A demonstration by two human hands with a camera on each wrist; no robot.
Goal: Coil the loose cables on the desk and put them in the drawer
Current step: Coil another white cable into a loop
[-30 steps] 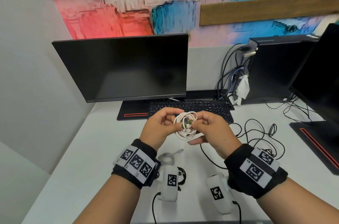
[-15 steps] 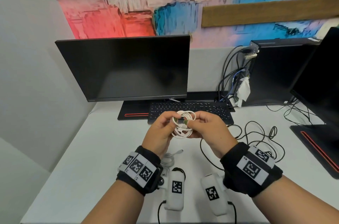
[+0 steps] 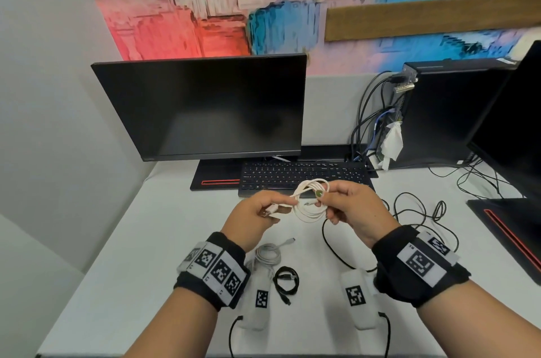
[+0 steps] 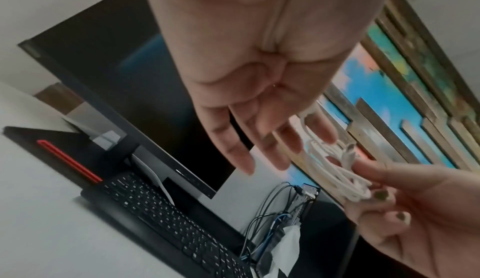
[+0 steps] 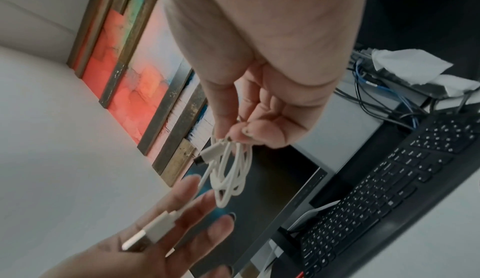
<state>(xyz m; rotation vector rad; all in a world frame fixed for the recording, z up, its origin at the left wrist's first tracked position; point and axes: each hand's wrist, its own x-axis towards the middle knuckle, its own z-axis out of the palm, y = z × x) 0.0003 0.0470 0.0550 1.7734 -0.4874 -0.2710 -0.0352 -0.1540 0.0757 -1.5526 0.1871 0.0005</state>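
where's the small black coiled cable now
Head view: the black coiled cable lies on the desk, just right of the left wristband, close to the grey coiled cable.

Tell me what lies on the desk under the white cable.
On the desk below the white cable, toward the person: a coiled grey cable, a coiled black cable and a loose black cable. The wristbands and wrist cameras hide the desk beneath them.

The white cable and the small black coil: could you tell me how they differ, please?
The white cable is held up by the right hand; the black coil lies on the desk. The white cable's plug end trails out to the left hand; the black coil is untouched. Both are looped.
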